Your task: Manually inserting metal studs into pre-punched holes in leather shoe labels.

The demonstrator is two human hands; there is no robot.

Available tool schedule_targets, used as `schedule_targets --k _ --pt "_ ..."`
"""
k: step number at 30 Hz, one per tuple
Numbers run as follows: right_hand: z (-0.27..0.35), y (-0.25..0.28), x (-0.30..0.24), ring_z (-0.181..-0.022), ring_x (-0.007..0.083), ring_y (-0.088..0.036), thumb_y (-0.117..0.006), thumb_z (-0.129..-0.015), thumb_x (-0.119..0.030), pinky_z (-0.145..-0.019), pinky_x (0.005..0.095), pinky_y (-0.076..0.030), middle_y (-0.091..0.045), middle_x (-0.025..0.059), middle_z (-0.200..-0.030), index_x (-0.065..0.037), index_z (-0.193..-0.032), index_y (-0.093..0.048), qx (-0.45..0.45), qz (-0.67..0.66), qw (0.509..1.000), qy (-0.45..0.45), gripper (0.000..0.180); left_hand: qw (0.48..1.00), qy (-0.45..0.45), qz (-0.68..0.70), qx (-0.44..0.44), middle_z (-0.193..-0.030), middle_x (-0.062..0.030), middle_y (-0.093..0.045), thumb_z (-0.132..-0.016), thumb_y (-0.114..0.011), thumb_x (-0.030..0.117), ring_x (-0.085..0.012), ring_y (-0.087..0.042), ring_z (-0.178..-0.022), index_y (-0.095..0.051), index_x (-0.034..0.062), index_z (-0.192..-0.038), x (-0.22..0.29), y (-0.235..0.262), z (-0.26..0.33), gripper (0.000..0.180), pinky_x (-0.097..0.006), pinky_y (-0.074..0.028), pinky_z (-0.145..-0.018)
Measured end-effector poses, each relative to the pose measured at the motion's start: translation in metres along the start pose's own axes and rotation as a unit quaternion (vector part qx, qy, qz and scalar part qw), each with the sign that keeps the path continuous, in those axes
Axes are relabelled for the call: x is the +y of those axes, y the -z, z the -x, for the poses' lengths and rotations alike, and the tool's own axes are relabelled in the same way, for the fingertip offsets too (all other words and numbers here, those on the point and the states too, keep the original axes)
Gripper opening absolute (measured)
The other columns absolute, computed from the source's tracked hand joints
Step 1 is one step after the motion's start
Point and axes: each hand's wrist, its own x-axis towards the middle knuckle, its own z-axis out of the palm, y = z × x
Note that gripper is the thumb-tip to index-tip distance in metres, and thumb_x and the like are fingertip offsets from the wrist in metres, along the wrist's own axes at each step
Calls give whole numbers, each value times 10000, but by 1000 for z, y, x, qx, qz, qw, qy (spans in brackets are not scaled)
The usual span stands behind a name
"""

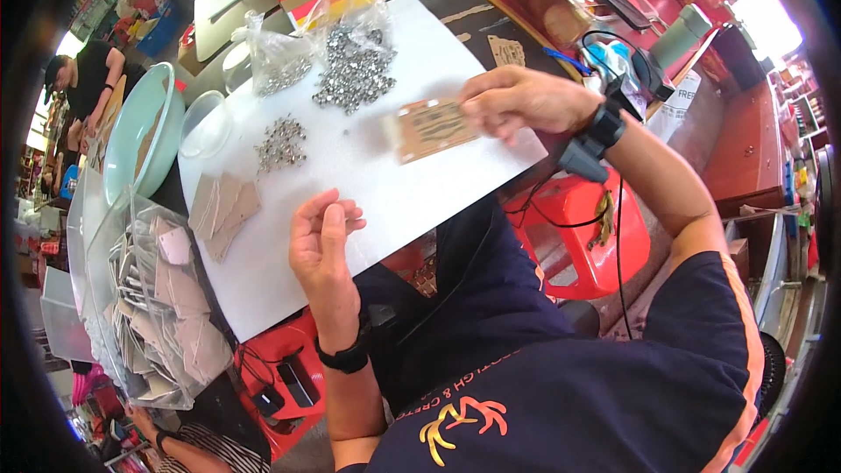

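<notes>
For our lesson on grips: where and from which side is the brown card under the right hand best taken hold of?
Probably by its free left edge, coming from the left hand: the brown card lies flat on the white board, and the right hand already covers its right end.

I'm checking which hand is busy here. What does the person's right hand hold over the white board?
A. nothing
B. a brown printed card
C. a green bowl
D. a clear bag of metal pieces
B: the right hand pinches a brown printed card by its edge above the white board, while the left hand is empty.
</notes>
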Motion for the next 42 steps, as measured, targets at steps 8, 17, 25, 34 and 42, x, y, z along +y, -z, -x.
schedule_targets --k 8,17,25,34,42 --pt "36 134 35 -559 43 -576 -672 -914 -221 -518 206 -534 -617 -21 -704 -11 -1040 -632 101 5 978 -182 249 998 15 -49 -29 -953 -76 -634 -981 -553 114 -136 -606 -862 -584 -13 -1121 -3 11 -6 192 -295 -513 -797" --pt "17 143 42 -643 102 -611 -688 -893 -182 -641 284 -579 -614 -2 -725 -27 -957 -644 165 75 953 -243 174 997 22 -74 -26 -967 -81 -631 -979 -543 92 -139 -604 -861 -584 -26 -1120 -5 10 -6 188 -302 -512 -804" --pt "12 133 29 -667 133 -635 -652 -917 -149 -699 388 -614 -625 34 -761 -5 -945 -607 171 133 942 -255 153 997 28 -75 -14 -961 -77 -630 -978 -550 92 -141 -604 -853 -589 -26 -1117 -6 9 -7 186 -299 -508 -809" --pt "10 138 34 -670 143 -656 -643 -929 -170 -682 380 -621 -650 71 -785 12 -960 -574 149 124 943 -270 198 998 12 -68 -11 -930 -77 -632 -971 -562 83 -140 -613 -832 -592 -20 -1098 -9 15 -8 166 -295 -524 -779" --pt "19 119 31 -651 160 -655 -782 -804 -257 -542 308 -571 -647 84 -786 25 -1072 -591 216 295 921 -137 434 999 12 -43 -26 -938 -90 -638 -964 -558 58 -148 -625 -840 -592 -31 -1087 -9 20 -7 155 -300 -538 -804"
